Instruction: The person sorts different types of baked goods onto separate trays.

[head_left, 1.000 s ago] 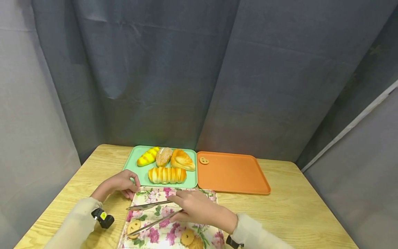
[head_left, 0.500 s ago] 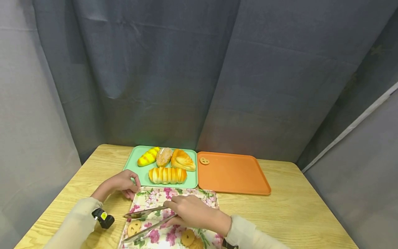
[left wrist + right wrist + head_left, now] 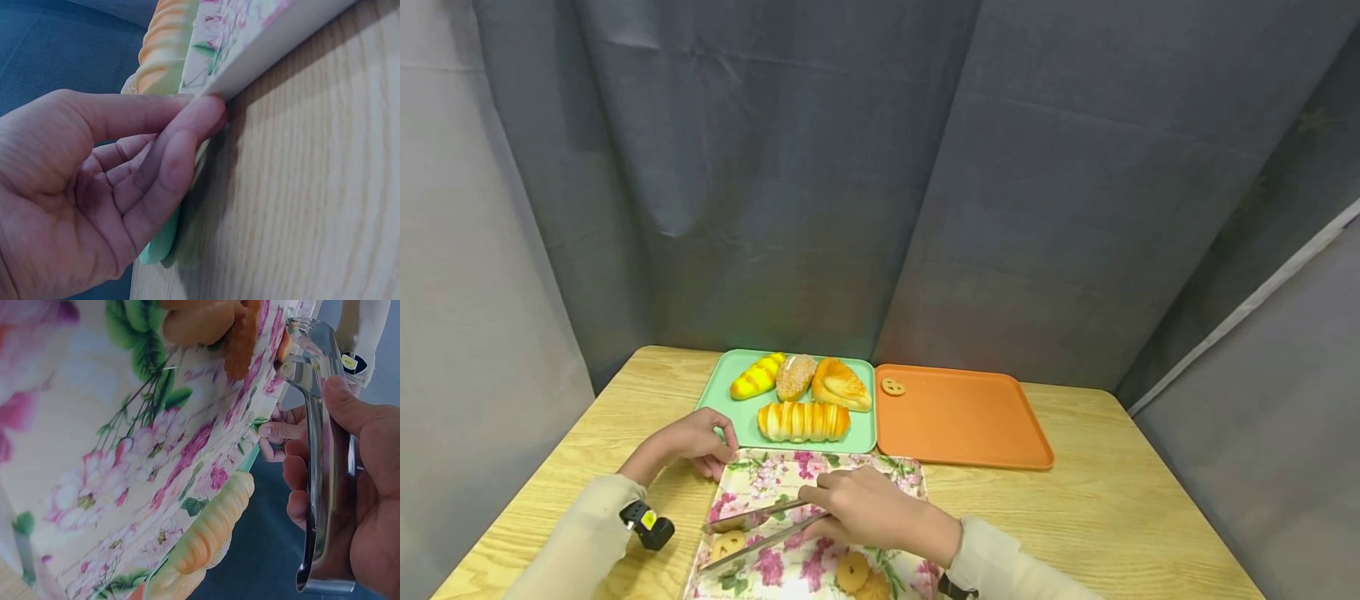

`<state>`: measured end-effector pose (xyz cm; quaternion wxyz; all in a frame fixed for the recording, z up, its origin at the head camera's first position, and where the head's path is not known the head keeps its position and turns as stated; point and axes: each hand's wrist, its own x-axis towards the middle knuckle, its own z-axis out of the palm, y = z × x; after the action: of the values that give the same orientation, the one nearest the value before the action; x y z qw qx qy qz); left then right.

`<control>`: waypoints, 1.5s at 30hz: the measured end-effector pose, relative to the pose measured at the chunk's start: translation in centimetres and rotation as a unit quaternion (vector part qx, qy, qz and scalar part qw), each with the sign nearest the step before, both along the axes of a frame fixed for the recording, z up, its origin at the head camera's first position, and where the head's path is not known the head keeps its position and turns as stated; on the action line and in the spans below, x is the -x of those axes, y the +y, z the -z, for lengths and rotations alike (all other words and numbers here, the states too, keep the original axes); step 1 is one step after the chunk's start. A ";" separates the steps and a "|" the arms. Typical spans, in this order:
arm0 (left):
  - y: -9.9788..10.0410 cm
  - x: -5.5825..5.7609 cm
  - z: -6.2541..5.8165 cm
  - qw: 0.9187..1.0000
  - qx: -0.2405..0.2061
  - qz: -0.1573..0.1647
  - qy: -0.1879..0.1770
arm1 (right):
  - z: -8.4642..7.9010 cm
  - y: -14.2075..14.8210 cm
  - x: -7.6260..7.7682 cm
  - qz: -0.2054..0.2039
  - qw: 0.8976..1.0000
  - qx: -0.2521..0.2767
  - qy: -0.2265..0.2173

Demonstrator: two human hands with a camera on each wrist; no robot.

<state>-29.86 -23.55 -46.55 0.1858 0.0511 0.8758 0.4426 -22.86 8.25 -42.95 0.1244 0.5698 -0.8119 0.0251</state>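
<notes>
In the head view my left hand (image 3: 696,442) pinches the far left corner of a floral tray (image 3: 782,475); the left wrist view shows thumb and finger on its edge (image 3: 250,62). My right hand (image 3: 876,512) grips metal tongs (image 3: 762,544) over this tray, thumb on one arm and fingers on the other in the right wrist view. The tong tips stand apart, on either side of a round cookie with holes (image 3: 727,543). Whether they touch it I cannot tell. A round cookie (image 3: 852,572) and a ridged cookie (image 3: 874,589) lie nearer the front of the tray.
Behind the floral tray, a green tray (image 3: 865,433) bears several breads, a ridged roll (image 3: 803,422) in front. To its right, an orange tray (image 3: 970,417) carries one small cookie with holes (image 3: 892,387). Grey curtains (image 3: 790,167) hang behind the wooden table (image 3: 1097,500).
My right hand and the tongs have shifted slightly left and down, then a little back. The tong tips have come down around the cookie with holes and drawn nearer together. My left hand stays put.
</notes>
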 end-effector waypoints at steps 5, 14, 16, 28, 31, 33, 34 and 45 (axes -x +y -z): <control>-0.2 0.1 0.1 1.000 -0.004 0.003 -0.003 | -0.3 0.6 0.2 -0.001 1.000 -0.002 -0.014; -0.2 0.2 0.1 1.000 -0.005 0.005 -0.007 | -1.4 2.9 0.7 0.018 1.000 0.003 0.020; -0.2 0.2 0.2 1.000 -0.005 0.004 -0.008 | -1.7 3.6 1.0 0.029 0.999 0.006 0.021; -0.3 0.4 0.3 1.000 -0.004 0.000 -0.007 | -3.8 8.6 3.0 0.089 0.994 0.054 0.046; -0.3 0.4 0.3 1.000 -0.003 0.001 -0.007 | -4.5 9.8 3.4 0.110 0.991 0.057 0.050; -0.3 0.4 0.2 1.000 -0.004 0.002 -0.007 | -4.9 10.6 3.8 0.126 0.989 0.061 0.052; -0.3 0.3 0.2 1.000 -0.005 0.003 -0.007 | -5.1 11.0 3.9 0.135 0.988 0.063 0.052; -0.2 0.1 0.2 1.000 -0.003 0.000 -0.006 | -6.8 15.1 6.2 0.211 0.970 0.078 0.089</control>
<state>-30.01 -23.78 -46.75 0.1907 0.0487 0.8735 0.4453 -29.11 23.39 -36.13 0.2424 0.3740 -0.8951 0.0109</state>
